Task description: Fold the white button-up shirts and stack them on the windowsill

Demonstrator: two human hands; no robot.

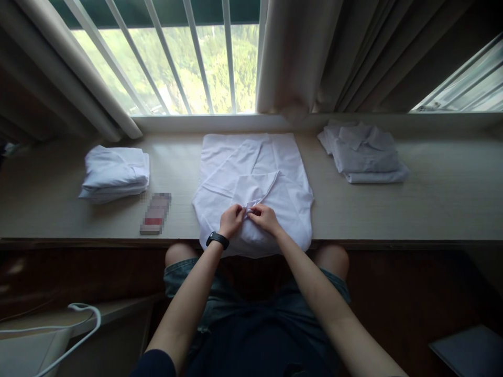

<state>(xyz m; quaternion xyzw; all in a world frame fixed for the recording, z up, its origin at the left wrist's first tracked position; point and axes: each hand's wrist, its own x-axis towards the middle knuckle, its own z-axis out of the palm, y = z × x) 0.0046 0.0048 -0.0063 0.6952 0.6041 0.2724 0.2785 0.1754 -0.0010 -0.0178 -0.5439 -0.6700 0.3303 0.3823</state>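
step: collar end of shirt (253,180) in hand | left hand (231,220), right hand (265,217) both pinching the cloth | next: likely flattening it on desk (432,204)

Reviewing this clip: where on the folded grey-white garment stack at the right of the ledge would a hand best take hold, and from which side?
Probably at the near long edge of the folded grey-white garment stack, from the person's side with the right hand. The layers lie flat and protrude there, so fingers could slide under the whole pile; a curtain hangs close behind its far side. Both hands currently pinch the white shirt.
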